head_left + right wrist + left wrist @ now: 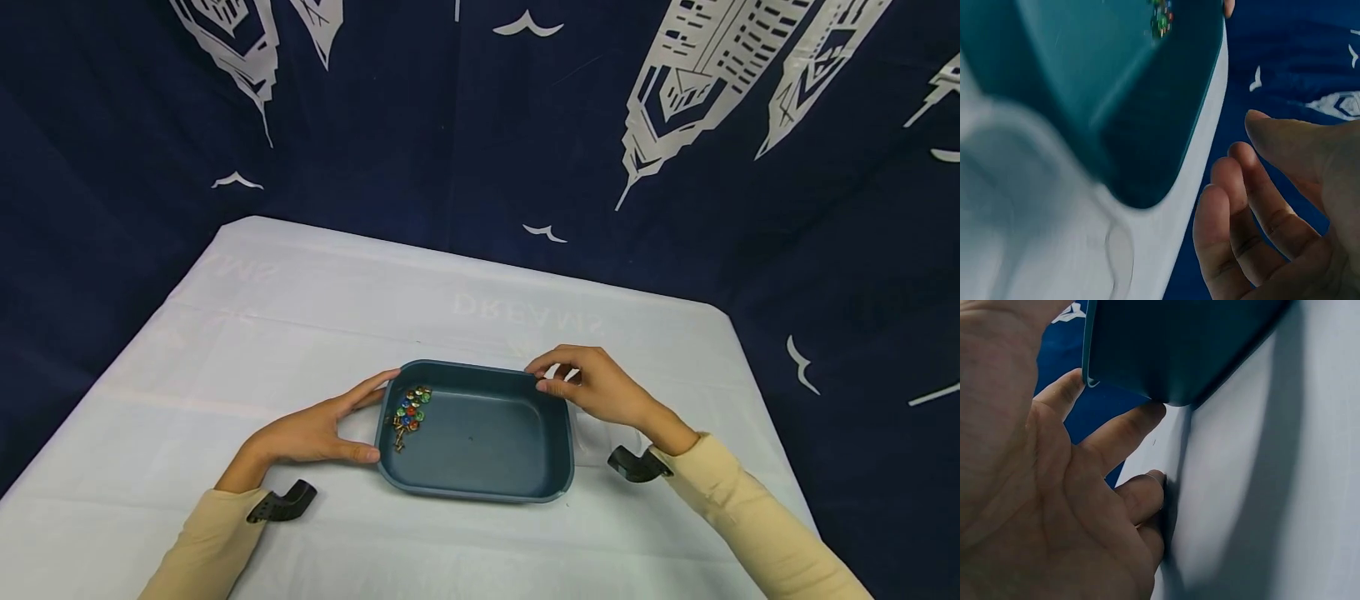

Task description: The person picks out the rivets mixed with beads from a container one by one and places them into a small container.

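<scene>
Head view: a dark teal tray (480,446) is seen set on a white-covered worktop (322,333), near side, roughly central. Inside its left end, small beads (415,406) in red, blue and green are gathered in a loose cluster, with gold-coloured pieces (400,437) lying at the near end of it. The tray's left end is spanned by the left hand (318,427), thumb laid at the near part of the wall, index finger reached to the far left corner. The right hand (588,379) is held at the far right corner, palm down, thumb and fingers bent. To the right of the tray a clear container (596,437) is partly covered by that hand. Beige sleeves (213,533) are worn, a dark curved mount (283,503) fixed at each wrist. The far side is closed off by a navy backdrop (450,125) printed with white towers and birds. Left wrist view: the tray's edge is met by the left fingertips, digits spread rather than clenched; two fingers are folded lower down. Right wrist view: nothing is grasped by the right hand; the thumb is parted from loosely bent fingers, and a gap is shown between them and the tray.
</scene>
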{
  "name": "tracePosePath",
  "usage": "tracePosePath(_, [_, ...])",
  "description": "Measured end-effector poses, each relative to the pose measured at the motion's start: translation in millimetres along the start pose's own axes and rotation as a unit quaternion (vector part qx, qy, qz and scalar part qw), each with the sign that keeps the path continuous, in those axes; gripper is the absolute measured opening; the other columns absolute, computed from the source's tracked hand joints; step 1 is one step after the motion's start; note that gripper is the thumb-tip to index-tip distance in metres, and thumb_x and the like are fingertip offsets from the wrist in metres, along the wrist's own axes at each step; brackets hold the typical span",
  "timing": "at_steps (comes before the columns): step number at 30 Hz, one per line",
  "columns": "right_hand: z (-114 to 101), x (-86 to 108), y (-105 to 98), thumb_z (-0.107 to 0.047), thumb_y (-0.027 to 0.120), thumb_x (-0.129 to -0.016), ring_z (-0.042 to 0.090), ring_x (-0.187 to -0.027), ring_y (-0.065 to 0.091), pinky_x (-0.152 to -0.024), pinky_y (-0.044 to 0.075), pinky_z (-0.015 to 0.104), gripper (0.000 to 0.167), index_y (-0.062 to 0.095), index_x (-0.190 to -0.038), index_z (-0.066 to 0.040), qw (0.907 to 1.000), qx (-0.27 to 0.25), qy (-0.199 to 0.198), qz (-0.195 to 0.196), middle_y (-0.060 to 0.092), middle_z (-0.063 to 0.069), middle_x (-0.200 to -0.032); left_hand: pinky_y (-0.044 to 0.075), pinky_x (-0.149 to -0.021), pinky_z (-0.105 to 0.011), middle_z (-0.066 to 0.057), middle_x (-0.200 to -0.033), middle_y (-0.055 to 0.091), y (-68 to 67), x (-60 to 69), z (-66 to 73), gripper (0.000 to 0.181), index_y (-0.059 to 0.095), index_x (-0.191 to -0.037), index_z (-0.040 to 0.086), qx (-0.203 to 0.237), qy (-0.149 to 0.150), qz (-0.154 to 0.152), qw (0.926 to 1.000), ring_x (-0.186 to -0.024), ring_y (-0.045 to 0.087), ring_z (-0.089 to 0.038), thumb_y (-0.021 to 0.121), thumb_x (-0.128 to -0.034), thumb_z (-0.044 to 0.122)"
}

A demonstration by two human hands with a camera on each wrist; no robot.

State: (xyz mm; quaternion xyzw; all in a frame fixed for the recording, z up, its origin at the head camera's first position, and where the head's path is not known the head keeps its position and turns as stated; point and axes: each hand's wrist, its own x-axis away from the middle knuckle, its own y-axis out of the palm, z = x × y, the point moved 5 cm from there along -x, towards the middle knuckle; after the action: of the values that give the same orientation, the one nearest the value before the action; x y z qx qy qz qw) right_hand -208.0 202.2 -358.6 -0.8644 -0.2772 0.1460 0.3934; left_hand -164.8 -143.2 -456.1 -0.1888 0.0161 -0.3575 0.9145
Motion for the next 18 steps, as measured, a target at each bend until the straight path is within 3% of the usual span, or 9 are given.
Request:
tracePosePath(6, [-11.7, -7.9, 12.0, -0.016, 0.071, -0.094, 0.016, -0.08, 0.062, -0.067, 0.05, 0.025, 0.024, 0.073, -0.116, -0.006, 0.9972, -0.066, 0.022, -0.025, 0.067, 0.001, -0.098, 0.011, -0.112, -0.077, -0.014, -0.161, 0.033, -0.1, 0.0, 0.2, 0.103, 0.013, -0.16, 0.037, -0.002, 0.002, 0.0, 1.0, -0.153, 0.016, -0.042, 0.082, -0.0847, 0.028])
tracePosePath(14, [-22.1, -21.2, 31.5, -0.02, 0.068, -0.097, 0.009, -0.058, 0.049, -0.055, 0.044, 0.023, 0.025, 0.073, -0.115, -0.003, 0.9942, -0.085, 0.039, -0.052, 0.064, 0.002, -0.085, 0.011, -0.113, -0.076, -0.012, -0.162, 0.033, 0.1, -0.3, 0.0, 0.105, 0.012, -0.16, 0.038, 0.006, -0.003, 0.002, 1.0, -0.153, 0.016, -0.039, 0.083, -0.0832, 0.027])
tracePosePath(18, [-28.5, -27.3, 41.2, -0.019, 0.066, -0.098, 0.007, -0.055, 0.043, -0.054, 0.041, 0.023, 0.026, 0.072, -0.116, -0.001, 0.9912, -0.102, 0.041, -0.073, 0.06, 0.001, -0.08, 0.01, -0.113, -0.076, -0.012, -0.162, 0.032, 0.5, 0.3, 0.7, 0.105, 0.013, -0.16, 0.038, 0.015, 0.0, 0.001, 0.9999, -0.153, 0.015, -0.039, 0.084, -0.0832, 0.026])
